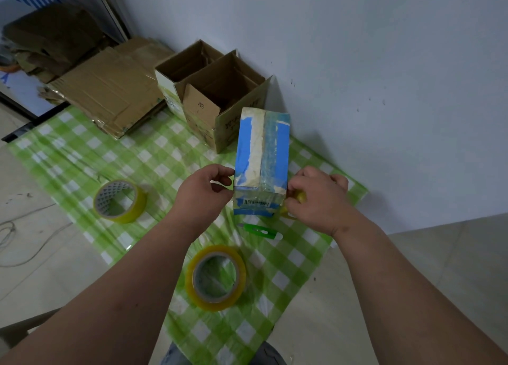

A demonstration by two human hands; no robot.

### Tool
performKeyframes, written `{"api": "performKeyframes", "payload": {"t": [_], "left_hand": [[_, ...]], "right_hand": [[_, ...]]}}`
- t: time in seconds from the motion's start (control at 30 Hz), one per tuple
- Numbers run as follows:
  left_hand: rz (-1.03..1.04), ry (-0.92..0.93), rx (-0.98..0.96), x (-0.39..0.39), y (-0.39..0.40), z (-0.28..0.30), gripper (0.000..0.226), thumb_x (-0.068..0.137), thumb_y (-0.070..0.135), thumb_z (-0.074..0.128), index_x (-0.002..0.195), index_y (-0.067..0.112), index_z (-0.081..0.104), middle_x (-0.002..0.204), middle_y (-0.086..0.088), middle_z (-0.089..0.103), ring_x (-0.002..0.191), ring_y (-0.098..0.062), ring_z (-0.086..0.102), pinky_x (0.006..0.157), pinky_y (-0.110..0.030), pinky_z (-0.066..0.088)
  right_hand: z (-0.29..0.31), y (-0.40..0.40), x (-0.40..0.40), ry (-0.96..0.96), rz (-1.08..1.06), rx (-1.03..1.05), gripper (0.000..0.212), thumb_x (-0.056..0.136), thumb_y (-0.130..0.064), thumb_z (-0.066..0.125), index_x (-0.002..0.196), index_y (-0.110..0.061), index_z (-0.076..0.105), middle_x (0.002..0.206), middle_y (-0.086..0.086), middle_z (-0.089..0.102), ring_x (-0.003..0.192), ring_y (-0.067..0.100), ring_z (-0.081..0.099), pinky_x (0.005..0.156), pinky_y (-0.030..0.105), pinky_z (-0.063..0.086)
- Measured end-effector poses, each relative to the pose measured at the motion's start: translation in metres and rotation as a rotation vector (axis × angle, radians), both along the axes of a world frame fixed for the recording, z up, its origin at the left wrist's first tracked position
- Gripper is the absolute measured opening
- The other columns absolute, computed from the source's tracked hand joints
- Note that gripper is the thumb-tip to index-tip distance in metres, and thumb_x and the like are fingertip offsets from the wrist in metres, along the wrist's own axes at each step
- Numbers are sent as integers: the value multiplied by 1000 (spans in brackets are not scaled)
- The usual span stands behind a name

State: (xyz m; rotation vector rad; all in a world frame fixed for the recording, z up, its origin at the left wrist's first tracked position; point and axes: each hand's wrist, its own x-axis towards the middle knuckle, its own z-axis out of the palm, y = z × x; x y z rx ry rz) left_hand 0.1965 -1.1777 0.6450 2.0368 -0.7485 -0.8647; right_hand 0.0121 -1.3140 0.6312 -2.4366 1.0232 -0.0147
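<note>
A blue and white carton [261,155] with a clear tape strip along its top lies on the green checked cloth [154,161]. My left hand [204,193] is at the carton's near left corner, fingers curled, thumb and fingertips touching its edge. My right hand [316,197] is at the near right corner and grips a yellowish tape roll [299,197], mostly hidden by the fingers. A green box cutter [258,230] lies just in front of the carton.
Two yellowish tape rolls lie on the cloth, one at the left [118,201], one near me [215,278]. Two open cardboard boxes [220,95] stand behind the carton by the wall. Flattened cardboard [107,89] lies at the back left. Cables [16,241] trail on the tiled floor.
</note>
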Motion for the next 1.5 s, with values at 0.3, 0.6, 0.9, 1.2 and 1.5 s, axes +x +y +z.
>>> {"api": "performKeyframes", "payload": {"t": [0.3,0.6,0.9,1.2,1.5], "left_hand": [[-101,-107,6,1,-5,-3,34,84,12,75,102,35,59,89,10,64,71,-2,61,54,-10,44],[-136,-267,30,-4,-10,-12,31,82,28,77,93,37,48,84,15,59,71,1,61,54,-17,39],[-162,-328,37,-1,-11,-16,31,82,37,75,95,29,48,79,12,59,71,-9,61,58,-28,46],[-207,-243,36,5,-7,-15,29,86,23,73,109,28,56,88,14,61,78,-3,64,61,-18,42],[-253,-208,38,10,-6,-2,53,73,72,54,103,28,60,86,12,65,79,-4,63,67,-24,48]], "right_hand": [[3,-2,-2,15,25,-13,17,76,-48,66,72,-39,52,97,-15,49,94,7,47,92,33,12],[-1,3,4,-14,-9,-111,28,78,-55,66,64,-39,47,91,-14,49,91,12,50,80,29,9],[-5,6,5,-29,-45,-145,29,78,-63,61,70,-35,56,88,-13,48,88,11,49,77,30,10],[2,4,0,12,4,34,24,65,-61,58,72,-42,46,98,-14,47,96,9,46,83,30,11],[-4,7,4,-31,-102,-49,53,67,-88,28,59,-40,47,85,-14,47,86,4,45,77,29,11]]}}
